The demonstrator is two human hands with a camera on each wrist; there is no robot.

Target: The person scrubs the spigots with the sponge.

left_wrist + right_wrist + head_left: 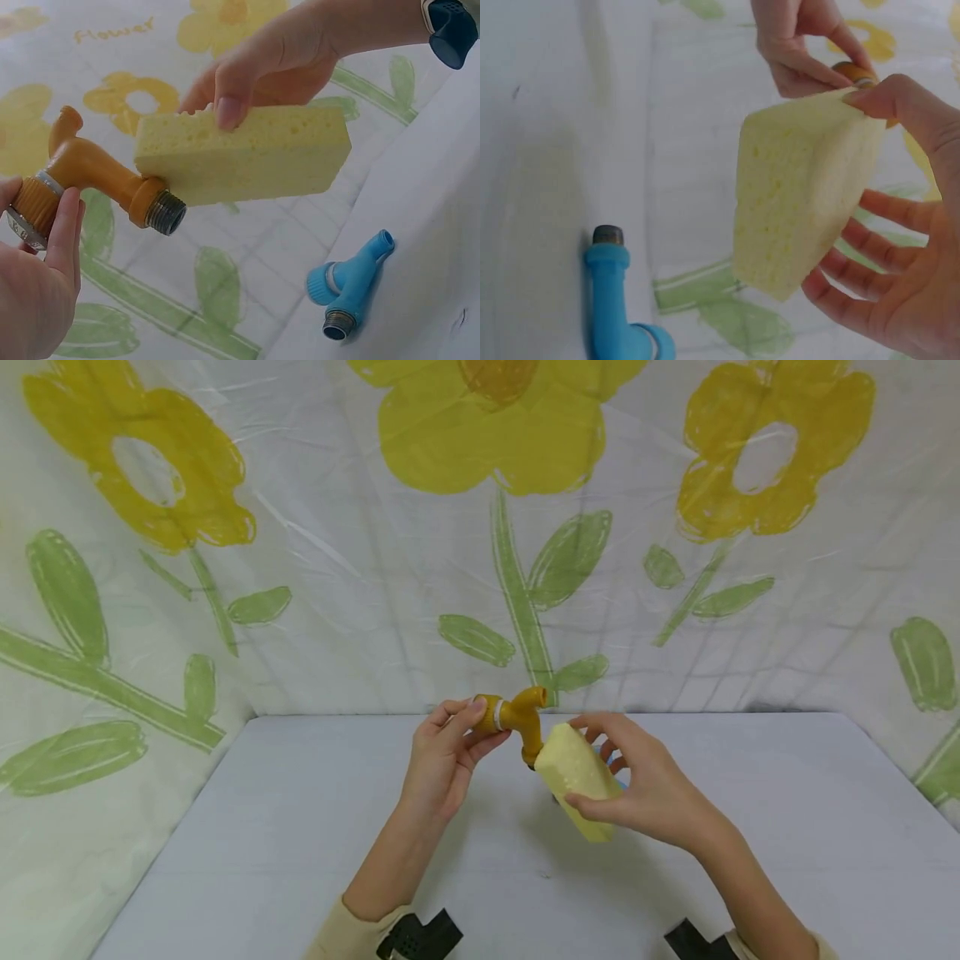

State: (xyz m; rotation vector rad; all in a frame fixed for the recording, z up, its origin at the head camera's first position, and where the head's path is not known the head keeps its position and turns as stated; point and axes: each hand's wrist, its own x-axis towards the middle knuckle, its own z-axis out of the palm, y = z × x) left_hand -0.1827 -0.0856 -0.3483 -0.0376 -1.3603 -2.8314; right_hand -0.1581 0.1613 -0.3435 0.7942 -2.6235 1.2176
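Note:
My left hand point(444, 758) grips an orange tap point(525, 718) by its ribbed knob, holding it above the table. In the left wrist view the threaded metal inlet point(166, 213) of this tap points down and right. A pale yellow sponge point(577, 777) is held between the thumb and fingers of my right hand point(637, 777). The sponge meets the tap's body near its threaded end; whether they press together I cannot tell. On the table lies a blue tap point(354, 285), mostly hidden behind the sponge in the head view.
The white table point(300, 827) stretches out beneath both hands. Behind it hangs a white sheet point(322, 635) painted with yellow flowers and green leaves. Black wrist mounts point(420, 935) sit at the sleeves.

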